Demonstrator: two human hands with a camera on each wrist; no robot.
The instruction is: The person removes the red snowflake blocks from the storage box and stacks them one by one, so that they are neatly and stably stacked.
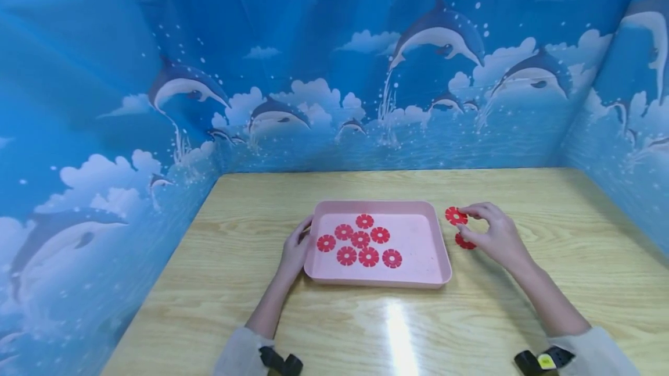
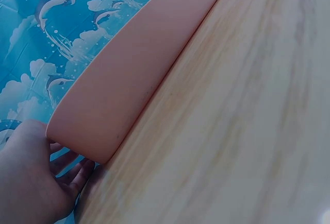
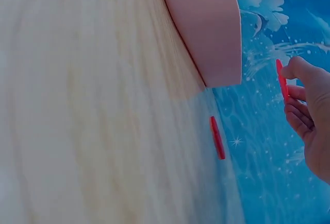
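My left hand (image 1: 294, 254) holds the left side of a shallow pink tray (image 1: 377, 282), its fingers against the outer wall near the corner in the left wrist view. On the tray floor lie several red notched plastic discs (image 1: 368, 257), flat, with centre holes. Just right of the tray, my right hand (image 1: 496, 236) pinches another red notched disc (image 1: 455, 215) between thumb and fingertips. Seen from the right wrist, this pinched disc (image 3: 282, 80) stands edge-on, raised above the table. One more red disc (image 1: 464, 241) lies on the table below the right hand, partly covered by the thumb.
A light wood-grain table (image 1: 251, 207) carries the tray. Behind it and along both sides hangs a blue curtain (image 1: 334, 74) printed with dolphins and clouds. Dark straps (image 1: 543, 360) circle both wrists over pale sleeves.
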